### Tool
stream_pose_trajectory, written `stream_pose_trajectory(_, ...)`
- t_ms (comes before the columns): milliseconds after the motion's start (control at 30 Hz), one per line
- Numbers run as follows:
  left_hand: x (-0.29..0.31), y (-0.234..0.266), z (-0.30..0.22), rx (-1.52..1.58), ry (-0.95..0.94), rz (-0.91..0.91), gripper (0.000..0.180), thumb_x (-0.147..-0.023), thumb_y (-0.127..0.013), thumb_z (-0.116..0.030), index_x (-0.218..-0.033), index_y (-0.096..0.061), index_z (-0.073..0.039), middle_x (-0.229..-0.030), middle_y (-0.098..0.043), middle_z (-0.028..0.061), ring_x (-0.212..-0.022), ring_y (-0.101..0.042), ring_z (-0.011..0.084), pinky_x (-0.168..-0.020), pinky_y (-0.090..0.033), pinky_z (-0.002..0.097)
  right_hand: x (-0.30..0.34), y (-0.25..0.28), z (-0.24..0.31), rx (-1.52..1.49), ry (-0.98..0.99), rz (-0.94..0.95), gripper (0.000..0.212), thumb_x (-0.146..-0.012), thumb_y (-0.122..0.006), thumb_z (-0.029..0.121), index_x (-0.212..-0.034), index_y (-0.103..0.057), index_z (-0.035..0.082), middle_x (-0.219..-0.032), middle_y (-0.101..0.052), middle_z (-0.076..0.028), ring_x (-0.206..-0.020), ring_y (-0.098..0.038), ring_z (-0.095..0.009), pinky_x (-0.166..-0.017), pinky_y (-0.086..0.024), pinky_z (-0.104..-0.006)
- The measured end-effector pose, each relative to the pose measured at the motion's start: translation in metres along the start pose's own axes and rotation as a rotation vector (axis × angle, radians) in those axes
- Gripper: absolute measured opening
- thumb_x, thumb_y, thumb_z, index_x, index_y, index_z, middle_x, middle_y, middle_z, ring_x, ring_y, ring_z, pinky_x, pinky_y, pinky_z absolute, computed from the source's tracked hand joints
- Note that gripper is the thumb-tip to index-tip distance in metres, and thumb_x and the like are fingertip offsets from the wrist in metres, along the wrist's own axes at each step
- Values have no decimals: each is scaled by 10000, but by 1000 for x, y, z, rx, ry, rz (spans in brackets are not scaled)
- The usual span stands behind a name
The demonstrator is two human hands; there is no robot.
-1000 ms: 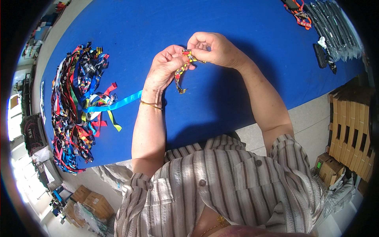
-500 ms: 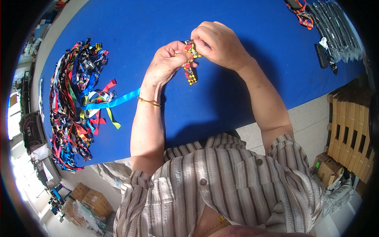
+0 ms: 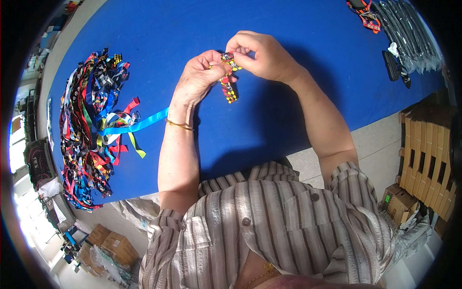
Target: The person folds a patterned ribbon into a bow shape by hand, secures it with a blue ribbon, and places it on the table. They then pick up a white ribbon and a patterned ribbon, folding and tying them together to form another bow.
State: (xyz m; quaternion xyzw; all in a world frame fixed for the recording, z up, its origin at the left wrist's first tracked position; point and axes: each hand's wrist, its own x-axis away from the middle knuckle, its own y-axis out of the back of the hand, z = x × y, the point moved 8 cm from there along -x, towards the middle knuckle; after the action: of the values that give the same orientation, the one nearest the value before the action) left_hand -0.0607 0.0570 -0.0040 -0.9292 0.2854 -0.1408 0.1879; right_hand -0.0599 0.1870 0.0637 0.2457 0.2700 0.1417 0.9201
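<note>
A narrow patterned ribbon (image 3: 228, 91) in yellow, red and black is folded over between my hands, above the blue table. My left hand (image 3: 201, 72) is closed and pinches the ribbon between thumb and fingers; one end hangs down below the thumb. On the other side, my right hand (image 3: 262, 55) is closed too, its thumb and fingertips gripping the ribbon's upper part at the fold. My fingers hide some of the fold. A gold bangle circles my left wrist.
A large heap of mixed coloured ribbons (image 3: 89, 135) lies at the left of the blue table (image 3: 159, 29). From it a bright blue ribbon (image 3: 139, 125) runs toward my left wrist. Plastic-wrapped black packs (image 3: 409, 36), orange-patterned straps (image 3: 368, 19) and a black item (image 3: 392, 66) lie far right.
My right hand has shifted slightly left and its fingers have curled differently at the fold. The upper part of the ribbon has turned a little; my left hand keeps its pinch.
</note>
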Motion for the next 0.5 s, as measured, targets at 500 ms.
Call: stream_pose_trajectory(500,1,3,-2,-74,14,-84,118,-872,-673,-8,-969,-608,12,-870,-675,70,-766,-653,144,-718,-550,296,0,9,-6,130,25,-92,47,-848,-624,75,-884,-617,47,-827,-640,-73,-803,-632,-238,-792,-498,-371)
